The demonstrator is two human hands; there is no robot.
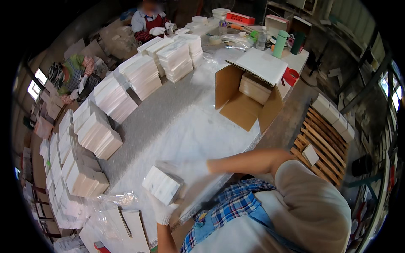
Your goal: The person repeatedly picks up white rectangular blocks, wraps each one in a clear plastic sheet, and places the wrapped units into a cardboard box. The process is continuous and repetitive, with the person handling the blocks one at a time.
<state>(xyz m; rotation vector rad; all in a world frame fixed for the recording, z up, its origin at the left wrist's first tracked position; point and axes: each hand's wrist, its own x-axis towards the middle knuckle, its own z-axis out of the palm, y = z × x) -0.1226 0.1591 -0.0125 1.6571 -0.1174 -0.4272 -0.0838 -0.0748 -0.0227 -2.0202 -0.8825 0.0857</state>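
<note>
A small stack of white rectangular slabs (pixel 162 185) is at the near side of the table, tilted. My left hand (pixel 163 211), in a white glove, grips its near end, with some of the fingers hidden behind the stack. Just beyond the stack, my right hand (pixel 190 167) is stretched out over the tabletop. It is gloved in white too, and motion smears its fingers. An open cardboard box (pixel 230 86) lies on its side at the table's right, its flaps spread toward me and white slabs (pixel 254 89) inside.
Tall stacks of white slabs (pixel 139 76) line the table's far and left sides. Plastic film (pixel 118 200) and flat white boards (pixel 128 230) lie near left. Red tape (pixel 290 76) and a green bottle (pixel 280 44) stand beyond the box. Right is a wooden pallet (pixel 322 143). Two people work across the table.
</note>
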